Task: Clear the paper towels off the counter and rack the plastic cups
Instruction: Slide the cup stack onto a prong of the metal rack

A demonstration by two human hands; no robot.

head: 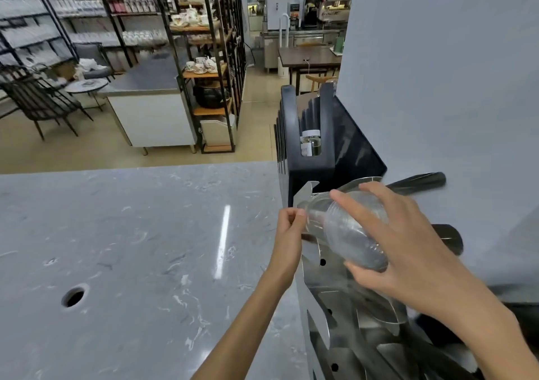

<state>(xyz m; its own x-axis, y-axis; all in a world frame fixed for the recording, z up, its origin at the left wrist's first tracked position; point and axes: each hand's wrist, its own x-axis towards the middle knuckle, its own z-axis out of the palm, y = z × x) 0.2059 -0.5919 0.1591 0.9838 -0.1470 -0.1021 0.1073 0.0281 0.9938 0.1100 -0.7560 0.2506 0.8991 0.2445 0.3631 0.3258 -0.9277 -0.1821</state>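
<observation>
A stack of clear plastic cups [347, 228] lies on its side above the steel cup rack [320, 315] at the right edge of the grey counter [131, 248]. My right hand [402, 239] wraps around the wide end of the stack from above and from the right. My left hand [288, 228] pinches the narrow end of the stack at its left. The rack's round openings and black tubes [417, 181] sit under and behind the cups. No paper towels are visible.
A black slotted holder [309, 137] with a small clear bottle [311, 143] stands just behind the rack. A round hole [73, 295] is cut in the counter at the left. The grey wall [452, 87] closes the right side. Shelves, chairs and tables stand beyond the counter.
</observation>
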